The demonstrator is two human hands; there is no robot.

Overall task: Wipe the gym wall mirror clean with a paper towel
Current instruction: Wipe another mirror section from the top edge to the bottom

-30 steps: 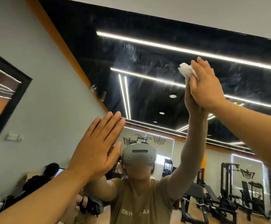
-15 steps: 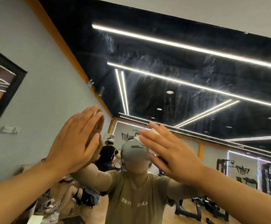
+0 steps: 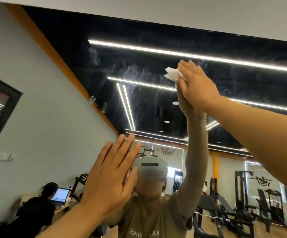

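Two hands on the mirror [image 3: 156, 103], seen from the single head view. Right hand [image 3: 197, 88] raised high against the glass, well above the reflected headset [image 3: 149, 167], pressing a wad of paper towel [image 3: 171, 74] flat to the surface. Fingers extended and close together, towel trapped between palm and glass, white edge poking out to the left of the fingertips; no curl round the wad visible, so held by pressure rather than by a pinch. Probably placed there because hazy white streaks spread across the dark reflected ceiling up and to the left of the headset, and that smeared zone looks like the part in need of wiping.

Left hand [image 3: 110, 177] lower, just left of the headset, spread flat with straight fingers pointing up and holding nothing. Likely planted as a brace to steady the body while reaching upward. Contact with the glass probable, though the meeting of palm and reflection hidden behind the hand itself.

Right arm stretched up and forward from the lower right, nearly straight, wrist bent back so the palm meets the glass. Left forearm rising from the lower left at a shallower angle.

Further left of the headset, a seated person at a laptop [image 3: 60, 194] in reflection.
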